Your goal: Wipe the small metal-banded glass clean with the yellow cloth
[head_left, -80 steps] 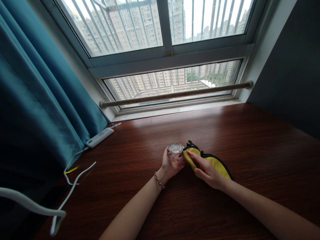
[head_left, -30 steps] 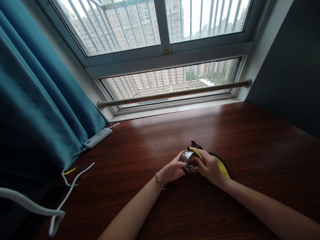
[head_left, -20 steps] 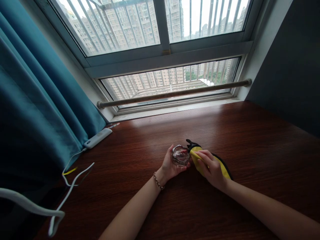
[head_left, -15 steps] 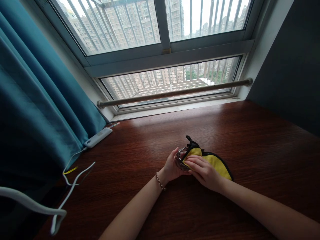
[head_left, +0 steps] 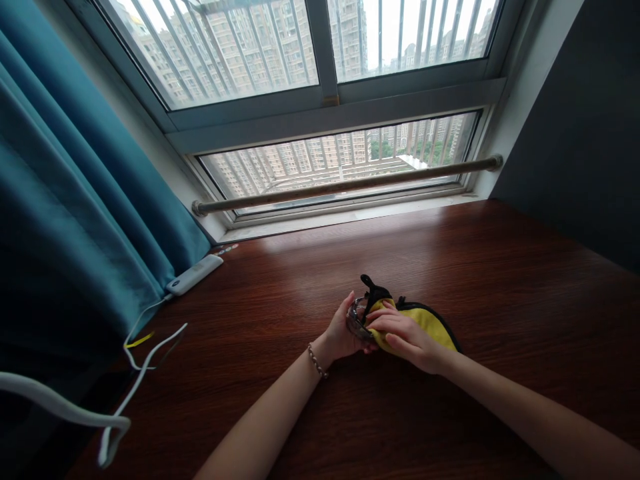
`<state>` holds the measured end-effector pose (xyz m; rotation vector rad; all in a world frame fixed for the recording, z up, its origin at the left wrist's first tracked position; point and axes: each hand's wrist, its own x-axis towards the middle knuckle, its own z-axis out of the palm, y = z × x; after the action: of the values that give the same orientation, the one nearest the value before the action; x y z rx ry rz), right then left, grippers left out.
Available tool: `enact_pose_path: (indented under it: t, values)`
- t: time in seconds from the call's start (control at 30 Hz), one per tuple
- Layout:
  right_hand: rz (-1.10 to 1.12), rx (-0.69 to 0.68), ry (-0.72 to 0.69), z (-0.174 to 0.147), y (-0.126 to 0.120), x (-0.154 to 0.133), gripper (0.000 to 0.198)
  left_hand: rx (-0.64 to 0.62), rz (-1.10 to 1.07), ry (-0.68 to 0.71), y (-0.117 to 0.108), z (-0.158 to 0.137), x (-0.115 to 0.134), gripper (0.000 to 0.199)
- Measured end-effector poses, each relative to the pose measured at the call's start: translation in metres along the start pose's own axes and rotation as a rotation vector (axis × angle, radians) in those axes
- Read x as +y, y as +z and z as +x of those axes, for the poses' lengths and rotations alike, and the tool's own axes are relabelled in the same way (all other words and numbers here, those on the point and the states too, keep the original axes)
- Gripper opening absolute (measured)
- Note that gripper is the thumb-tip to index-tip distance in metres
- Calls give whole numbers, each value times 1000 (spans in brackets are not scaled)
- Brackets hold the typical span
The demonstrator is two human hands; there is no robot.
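Observation:
My left hand (head_left: pixel 340 337), with a beaded bracelet at the wrist, is closed around a clear, glass-like round vessel (head_left: pixel 356 323); its exact kind is hard to tell. A yellow cloth (head_left: pixel 429 323) with black edging is bunched at the vessel's open side, and its tail spreads to the right. The fingers of my right hand (head_left: pixel 406 339) press on this cloth against the vessel's rim. From the top of the cloth a black loop (head_left: pixel 367 281) sticks up. Both hands are over the dark wooden tabletop (head_left: pixel 280 293).
A white power strip (head_left: pixel 196 275) lies at the back left beside the blue curtain (head_left: pixel 100 167). White cables (head_left: pixel 145 373) run along the left side, one with a yellow tie (head_left: pixel 140 341). Behind the table are a window and a horizontal rail (head_left: pixel 345 185).
The cloth and my right hand have shifted slightly left, with the fingers more spread over the cloth. More of the vessel's rim shows. My left hand keeps its hold.

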<state>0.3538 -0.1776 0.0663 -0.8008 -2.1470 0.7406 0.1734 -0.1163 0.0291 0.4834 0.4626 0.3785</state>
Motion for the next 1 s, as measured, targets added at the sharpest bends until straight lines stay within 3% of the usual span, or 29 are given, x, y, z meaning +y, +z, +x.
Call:
enact_pose_path:
  t: [0.1, 0.27, 0.37, 0.47, 0.57, 0.7, 1.0]
  values:
    - [-24, -15, -8, 2, 3, 3, 50, 47, 13, -34, -1, 0, 1, 67]
    - [-376, -35, 2, 5, 14, 5, 47, 79, -9, -15, 0, 1, 1, 66]
    - [-478, 4, 18, 6, 15, 3, 47, 82, -52, 12, 3, 1, -1, 61]
    - [-431, 39, 46, 8, 13, -2, 36, 100, -119, 139, 7, 1, -4, 56]
    - [-241, 46, 41, 9, 11, -7, 24, 113, -136, 211, 9, -2, -6, 58]
    - [16, 48, -13, 7, 13, -7, 27, 142, -156, 245, 10, -5, -9, 62]
    - [-108, 248, -9, -3, 28, 6, 36, 124, -383, 433, 7, -7, -1, 49]
